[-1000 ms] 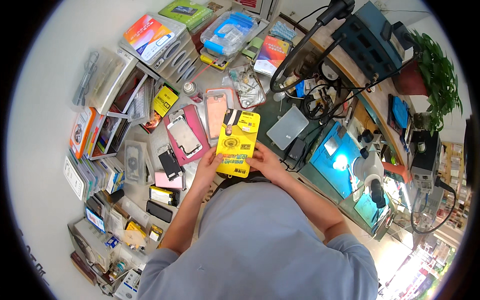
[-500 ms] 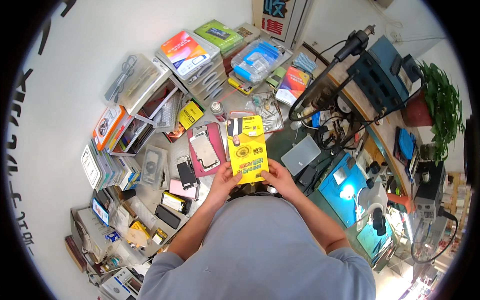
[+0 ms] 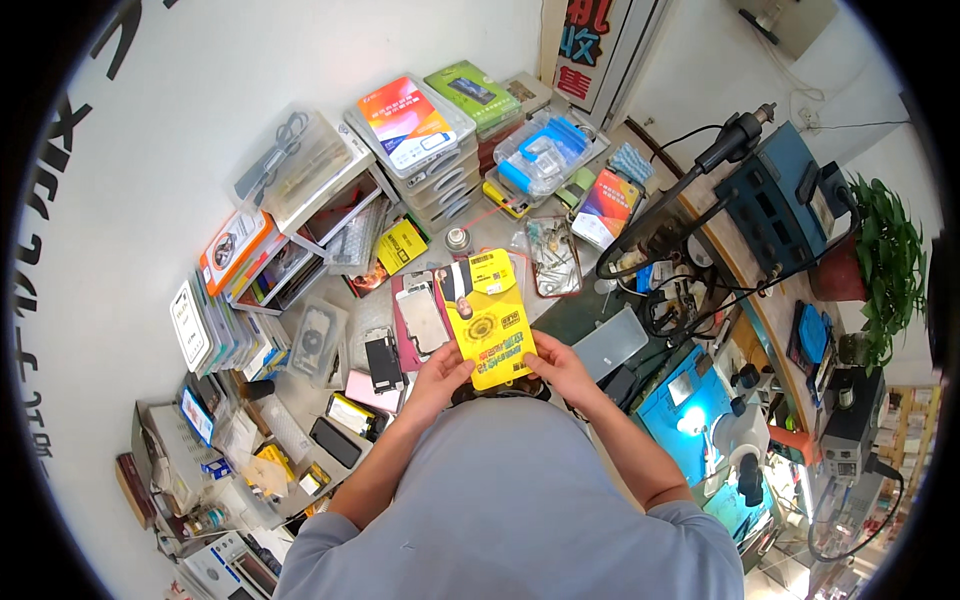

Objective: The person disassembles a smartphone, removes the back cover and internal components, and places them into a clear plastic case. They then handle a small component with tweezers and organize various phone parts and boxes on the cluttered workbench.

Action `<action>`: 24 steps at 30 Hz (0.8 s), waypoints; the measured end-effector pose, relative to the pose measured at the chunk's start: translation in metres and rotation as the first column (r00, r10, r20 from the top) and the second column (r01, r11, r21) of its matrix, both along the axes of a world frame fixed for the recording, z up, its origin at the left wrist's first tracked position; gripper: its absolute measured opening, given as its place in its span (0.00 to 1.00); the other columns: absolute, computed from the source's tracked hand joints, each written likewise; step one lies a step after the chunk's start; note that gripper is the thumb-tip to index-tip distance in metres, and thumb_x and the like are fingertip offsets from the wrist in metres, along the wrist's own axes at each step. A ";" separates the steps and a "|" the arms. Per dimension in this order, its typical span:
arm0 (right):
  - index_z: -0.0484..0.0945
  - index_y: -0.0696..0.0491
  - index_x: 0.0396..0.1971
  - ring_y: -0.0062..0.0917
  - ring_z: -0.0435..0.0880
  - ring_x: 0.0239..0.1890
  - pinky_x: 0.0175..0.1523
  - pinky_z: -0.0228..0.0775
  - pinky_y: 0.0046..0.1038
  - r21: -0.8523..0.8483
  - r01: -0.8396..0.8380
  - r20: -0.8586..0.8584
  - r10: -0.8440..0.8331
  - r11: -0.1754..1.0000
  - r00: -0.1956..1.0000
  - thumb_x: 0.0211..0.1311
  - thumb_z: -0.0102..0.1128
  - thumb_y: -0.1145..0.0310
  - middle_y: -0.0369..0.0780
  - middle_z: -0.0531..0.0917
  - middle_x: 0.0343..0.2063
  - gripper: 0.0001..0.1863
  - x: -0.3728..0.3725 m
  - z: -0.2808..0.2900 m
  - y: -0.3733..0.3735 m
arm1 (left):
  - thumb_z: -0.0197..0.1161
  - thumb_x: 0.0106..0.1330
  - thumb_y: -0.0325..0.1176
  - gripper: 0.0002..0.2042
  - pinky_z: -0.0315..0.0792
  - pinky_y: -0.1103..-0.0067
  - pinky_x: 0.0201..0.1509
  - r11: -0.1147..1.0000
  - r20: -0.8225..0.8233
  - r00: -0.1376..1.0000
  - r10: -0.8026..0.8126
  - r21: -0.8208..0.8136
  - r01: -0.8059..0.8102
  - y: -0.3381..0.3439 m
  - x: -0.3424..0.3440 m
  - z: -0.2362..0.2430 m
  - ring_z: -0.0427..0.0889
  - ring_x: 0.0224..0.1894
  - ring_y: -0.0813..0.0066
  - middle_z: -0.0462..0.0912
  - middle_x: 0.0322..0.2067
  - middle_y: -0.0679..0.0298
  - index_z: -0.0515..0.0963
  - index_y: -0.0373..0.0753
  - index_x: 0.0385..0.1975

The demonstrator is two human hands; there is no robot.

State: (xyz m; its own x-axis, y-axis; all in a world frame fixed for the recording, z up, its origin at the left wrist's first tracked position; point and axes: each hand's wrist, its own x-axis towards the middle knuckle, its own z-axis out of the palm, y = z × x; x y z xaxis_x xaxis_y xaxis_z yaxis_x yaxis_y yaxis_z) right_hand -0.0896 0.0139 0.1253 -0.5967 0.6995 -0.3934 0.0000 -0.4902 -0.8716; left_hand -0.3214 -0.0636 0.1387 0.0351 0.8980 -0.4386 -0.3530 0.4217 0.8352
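A flat yellow package (image 3: 488,325), with printing and a picture of a person on its front, is held up before my body. My left hand (image 3: 440,382) grips its lower left edge, and my right hand (image 3: 562,368) its lower right corner, thumbs on the front. The package leans a little, its top toward the left. Behind it lies a dark pink pad (image 3: 408,337), partly covered, with a white phone-sized panel (image 3: 424,321) on top. To the left of my left hand are a black phone part (image 3: 382,360) and a pink phone-shaped thing (image 3: 373,391).
Stacked clear drawers (image 3: 440,180) and a shelf with boxes (image 3: 300,235) stand at the back left. A spray can (image 3: 458,240) is beyond the package. On the right are a translucent lid (image 3: 612,343), a blue mat (image 3: 665,400), a lit lamp (image 3: 692,420) and cables (image 3: 685,300).
The whole view has shifted, with the bench sliding rightward in the picture. The yellow package has tilted further, its top leaning left. Both hands keep their hold on it.
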 end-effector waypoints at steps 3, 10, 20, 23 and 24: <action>0.63 0.55 0.64 0.15 0.78 0.46 0.45 0.70 0.20 0.025 0.045 -0.009 -0.044 0.999 0.999 0.69 0.55 0.69 0.35 0.80 0.49 0.26 -0.007 0.000 -0.001 | 0.57 0.70 0.30 0.22 0.71 0.79 0.56 1.000 0.004 1.000 0.000 -0.004 0.000 0.003 -0.006 -0.002 0.76 0.53 0.77 0.77 0.53 0.62 0.63 0.35 0.63; 0.65 0.56 0.62 0.11 0.75 0.36 0.37 0.66 0.16 0.044 0.113 -0.049 -0.110 0.993 0.993 0.69 0.55 0.66 0.32 0.81 0.43 0.24 -0.010 0.008 0.003 | 0.56 0.71 0.32 0.20 0.72 0.80 0.54 0.999 0.009 0.999 -0.050 -0.005 0.050 0.010 -0.014 -0.005 0.77 0.51 0.76 0.78 0.51 0.62 0.66 0.36 0.61; 0.72 0.56 0.52 0.11 0.66 0.20 0.23 0.54 0.16 0.402 0.613 -0.085 -0.638 0.680 0.765 0.70 0.53 0.63 0.32 0.76 0.26 0.17 -0.030 0.082 0.155 | 0.52 0.73 0.34 0.17 0.74 0.77 0.52 0.998 -0.006 1.000 0.011 0.060 -0.011 0.014 -0.044 -0.003 0.80 0.46 0.72 0.80 0.47 0.57 0.69 0.34 0.58; 0.71 0.58 0.53 0.13 0.69 0.22 0.25 0.59 0.18 0.494 0.593 -0.040 -0.665 0.636 0.746 0.69 0.52 0.63 0.34 0.77 0.27 0.18 -0.051 0.080 0.246 | 0.53 0.73 0.34 0.18 0.74 0.78 0.51 0.998 -0.016 0.999 0.030 0.056 -0.029 0.011 -0.050 -0.002 0.80 0.46 0.72 0.80 0.46 0.57 0.69 0.34 0.58; 0.71 0.58 0.54 0.15 0.70 0.22 0.25 0.61 0.20 0.561 0.538 0.007 -0.654 0.629 0.757 0.70 0.52 0.63 0.34 0.78 0.28 0.19 -0.061 0.075 0.275 | 0.53 0.73 0.33 0.18 0.74 0.78 0.51 0.997 -0.025 0.999 0.039 0.061 -0.038 0.009 -0.053 -0.006 0.81 0.46 0.72 0.80 0.46 0.57 0.69 0.33 0.58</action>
State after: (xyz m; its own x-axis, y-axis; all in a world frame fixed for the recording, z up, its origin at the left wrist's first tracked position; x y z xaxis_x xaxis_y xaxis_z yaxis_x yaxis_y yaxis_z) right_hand -0.1504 0.2891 0.2001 0.0709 0.9955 0.0629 0.0596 0.0587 -0.9965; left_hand -0.3747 -0.0545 0.1332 -0.0109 0.9232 -0.3841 -0.3460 0.3569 0.8677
